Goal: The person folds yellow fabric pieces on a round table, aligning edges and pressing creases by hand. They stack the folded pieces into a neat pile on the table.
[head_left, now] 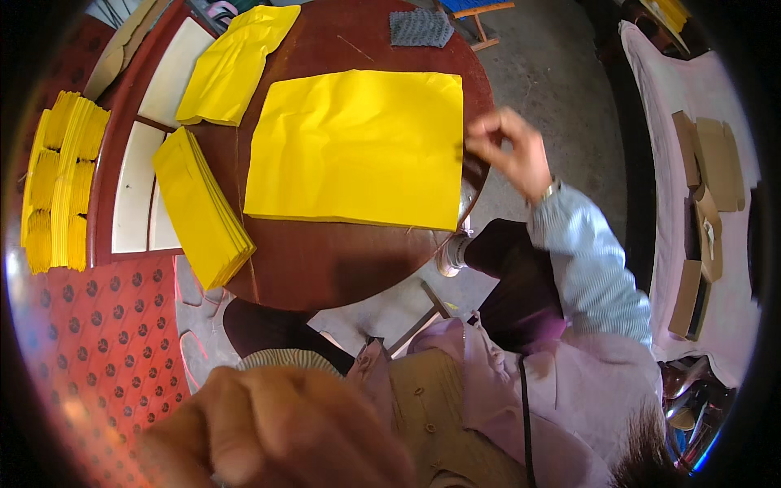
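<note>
A flat stack of yellow paper sheets (pixel 358 146) lies in the middle of the round dark-red table (pixel 325 264). Just off its right edge, at the table's rim, is my right hand (pixel 517 150), thumb and fingers pinched together; whatever may be between them is too small to make out. My left hand (pixel 277 431) is raised large and near at the lower left, away from the table. Its fingers are curled closed and blurred, and their inner side is hidden. A folded yellow paper bundle (pixel 199 207) sits slanted on the table's left side.
Another yellow sheet (pixel 236 65) lies at the far left, and a grey textured cloth (pixel 421 28) at the back. Yellow bundles (pixel 63 183) are stacked further left. Brown cardboard boxes (pixel 708 211) rest on the pink-covered surface (pixel 663 89) at right. A blue-topped stool (pixel 480 12) stands behind.
</note>
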The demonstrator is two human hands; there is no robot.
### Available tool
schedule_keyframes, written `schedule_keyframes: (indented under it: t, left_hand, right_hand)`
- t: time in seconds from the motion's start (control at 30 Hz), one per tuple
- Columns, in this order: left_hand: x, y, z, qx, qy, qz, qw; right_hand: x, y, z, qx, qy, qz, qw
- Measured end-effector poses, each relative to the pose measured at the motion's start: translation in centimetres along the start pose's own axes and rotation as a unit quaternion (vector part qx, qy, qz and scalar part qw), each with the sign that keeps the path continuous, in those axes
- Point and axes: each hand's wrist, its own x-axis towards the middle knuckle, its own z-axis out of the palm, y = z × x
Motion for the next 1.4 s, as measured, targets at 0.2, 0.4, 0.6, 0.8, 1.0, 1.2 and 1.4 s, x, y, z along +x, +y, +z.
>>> schedule_keyframes:
  t: [0.2,0.4,0.6,0.8,1.0,1.2,1.4]
  left_hand:
    - [-2.5,0.0,0.6,0.075,-0.005,-0.051,0.996]
    - [-2.2,-11.6,-7.7,0.306,0.051,-0.155,0.938]
    - [-6.1,-19.0,-12.0,0.534,0.043,-0.151,0.831]
    - [-7.5,-19.9,-13.5,0.492,0.074,-0.175,0.850]
    - [-7.6,-20.1,-14.0,0.515,0.057,-0.167,0.839]
    - [-7.4,-19.7,-14.7,0.455,0.043,-0.202,0.866]
    - [-7.5,-19.1,-14.5,0.504,-0.008,-0.203,0.840]
  right_hand:
    - [-8.0,-2.5,1.3,-0.049,-0.040,-0.139,0.988]
    - [-7.0,-2.1,1.8,-0.078,-0.102,-0.191,0.973]
    - [-6.6,-1.9,2.5,-0.081,-0.136,-0.227,0.961]
    - [-6.2,-1.6,2.2,-0.054,-0.160,-0.210,0.963]
    - [-6.1,-2.0,2.1,-0.056,-0.160,-0.200,0.965]
    - [-5.6,-1.8,2.6,-0.038,-0.152,-0.177,0.972]
    - [-5.6,-1.9,3.1,0.017,-0.130,-0.099,0.986]
